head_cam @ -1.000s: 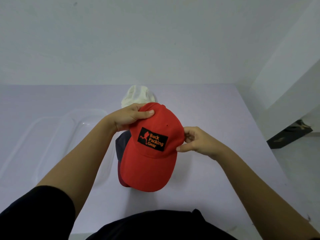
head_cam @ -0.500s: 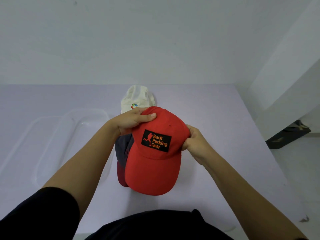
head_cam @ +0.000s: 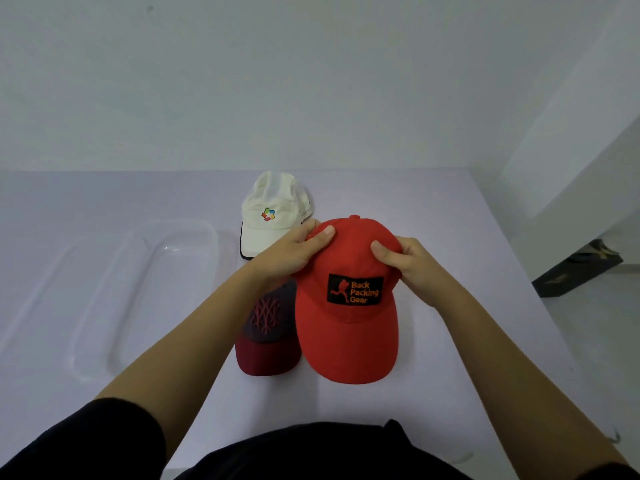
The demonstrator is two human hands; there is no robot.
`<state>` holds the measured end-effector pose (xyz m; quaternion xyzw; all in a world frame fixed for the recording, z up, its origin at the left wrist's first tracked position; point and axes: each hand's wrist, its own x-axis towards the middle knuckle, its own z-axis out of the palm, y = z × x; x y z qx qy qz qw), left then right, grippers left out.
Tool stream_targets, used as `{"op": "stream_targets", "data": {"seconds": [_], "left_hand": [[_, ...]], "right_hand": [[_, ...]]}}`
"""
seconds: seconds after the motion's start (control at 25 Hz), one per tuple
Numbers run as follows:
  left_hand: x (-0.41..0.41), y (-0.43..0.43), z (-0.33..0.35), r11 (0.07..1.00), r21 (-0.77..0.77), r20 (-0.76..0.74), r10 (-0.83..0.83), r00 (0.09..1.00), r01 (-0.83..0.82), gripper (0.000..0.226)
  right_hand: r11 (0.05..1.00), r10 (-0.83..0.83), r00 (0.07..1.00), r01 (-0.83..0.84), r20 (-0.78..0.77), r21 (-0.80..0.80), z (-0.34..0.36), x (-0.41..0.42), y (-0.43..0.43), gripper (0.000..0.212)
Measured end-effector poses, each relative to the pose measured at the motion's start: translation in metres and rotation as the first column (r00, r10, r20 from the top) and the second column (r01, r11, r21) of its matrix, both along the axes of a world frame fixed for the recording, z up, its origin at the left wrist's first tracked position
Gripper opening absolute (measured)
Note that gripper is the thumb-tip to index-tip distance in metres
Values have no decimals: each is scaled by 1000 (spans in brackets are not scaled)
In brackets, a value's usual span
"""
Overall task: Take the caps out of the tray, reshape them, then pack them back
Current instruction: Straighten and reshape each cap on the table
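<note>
A red cap (head_cam: 348, 327) with a black "Back Packing Gear" patch sits on the table, brim toward me. My left hand (head_cam: 294, 251) grips its crown on the left, thumb on top. My right hand (head_cam: 405, 261) grips the crown on the right. A dark grey cap with a maroon brim (head_cam: 268, 336) lies just left of the red cap, partly under my left forearm. A white cap (head_cam: 272, 213) with a coloured logo rests farther back. The clear plastic tray (head_cam: 104, 292) lies at the left with nothing in it.
The pale table (head_cam: 450, 358) ends at a wall behind and drops off along its right edge. A dark flat object (head_cam: 576, 271) lies on the floor to the right.
The red cap has shifted right and farther from me, uncovering the dark grey cap and the white cap. My right hand moved from the cap's side onto its crown.
</note>
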<state>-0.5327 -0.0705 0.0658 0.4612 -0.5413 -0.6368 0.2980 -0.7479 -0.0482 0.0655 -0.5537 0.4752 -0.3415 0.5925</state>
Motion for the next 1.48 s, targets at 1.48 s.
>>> {"op": "stream_targets", "data": {"seconds": [1.48], "left_hand": [[-30,-52,-93,966,257,578,-177,796,29,27]], "right_hand": [[939,254,883,-128,-395,319,-107,-47,-61,23]]}}
